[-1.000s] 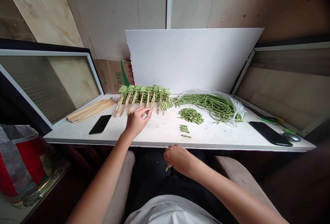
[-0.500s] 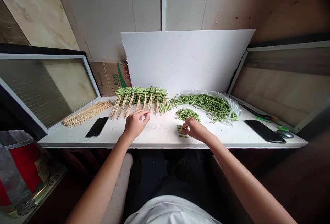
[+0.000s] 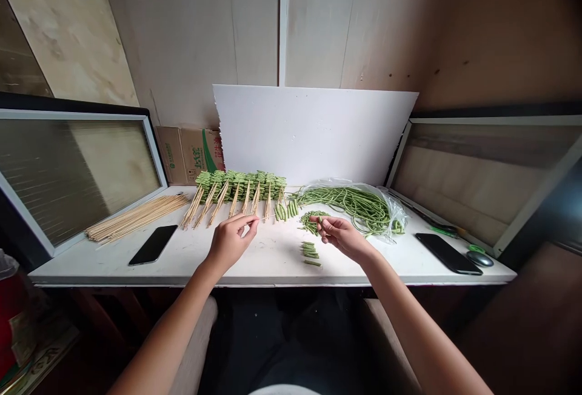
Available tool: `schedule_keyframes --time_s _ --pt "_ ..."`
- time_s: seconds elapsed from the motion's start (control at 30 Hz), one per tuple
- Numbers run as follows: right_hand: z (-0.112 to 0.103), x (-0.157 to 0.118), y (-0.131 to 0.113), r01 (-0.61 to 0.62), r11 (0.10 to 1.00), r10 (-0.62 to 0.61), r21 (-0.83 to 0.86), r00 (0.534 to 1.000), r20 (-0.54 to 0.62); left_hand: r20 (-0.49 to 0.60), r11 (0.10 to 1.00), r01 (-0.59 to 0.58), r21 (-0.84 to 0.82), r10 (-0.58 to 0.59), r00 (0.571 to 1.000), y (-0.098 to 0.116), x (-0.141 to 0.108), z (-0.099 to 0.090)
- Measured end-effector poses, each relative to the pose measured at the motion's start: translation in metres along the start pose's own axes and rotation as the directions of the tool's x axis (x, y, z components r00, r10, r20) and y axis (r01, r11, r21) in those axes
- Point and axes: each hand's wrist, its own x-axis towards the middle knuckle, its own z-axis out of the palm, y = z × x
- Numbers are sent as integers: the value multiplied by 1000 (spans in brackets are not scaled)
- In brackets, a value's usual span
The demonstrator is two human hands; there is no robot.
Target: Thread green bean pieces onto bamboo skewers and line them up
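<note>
My left hand (image 3: 231, 240) is pinched just in front of the skewered green beans (image 3: 240, 184), whose bare stick ends point toward me; what its fingertips hold is too small to make out. My right hand (image 3: 339, 236) pinches a short green bean piece (image 3: 319, 219) over the pile of cut pieces (image 3: 308, 223). Below it, a short column of bean pieces (image 3: 310, 251) lies on the white table (image 3: 268, 265). A few more cut pieces (image 3: 285, 211) rest beside the skewers. Long green beans (image 3: 364, 201) spill from a clear plastic bag at the back right.
Loose bamboo sticks (image 3: 136, 218) and a black phone (image 3: 153, 245) lie on the left. Another phone (image 3: 448, 253) and a silver oval object (image 3: 479, 258) are at the right. A white board (image 3: 313, 134) and a cardboard box (image 3: 188, 156) stand behind.
My right hand has lifted from the column of bean pieces to the loose pile, a piece now in its fingers. My left hand stays pinched. The camera view has shifted.
</note>
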Motion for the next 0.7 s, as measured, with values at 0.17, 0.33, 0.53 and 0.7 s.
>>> schedule_keyframes --time_s 0.17,0.33,0.53,0.7 --pt "3 -2 -9 32 988 -20 148 996 -83 -16 999 -44 -13 44 999 8 1 -2" --pt "1 2 -8 99 970 -49 221 975 -218 -2 998 -65 -6 64 998 19 2 -4" --pt "9 0 -8 125 961 -85 246 982 -166 -3 995 -99 -3 99 995 22 1 -2" --pt "19 -2 -10 129 938 -84 322 985 -150 10 995 -101 8 101 995 23 1 -2"
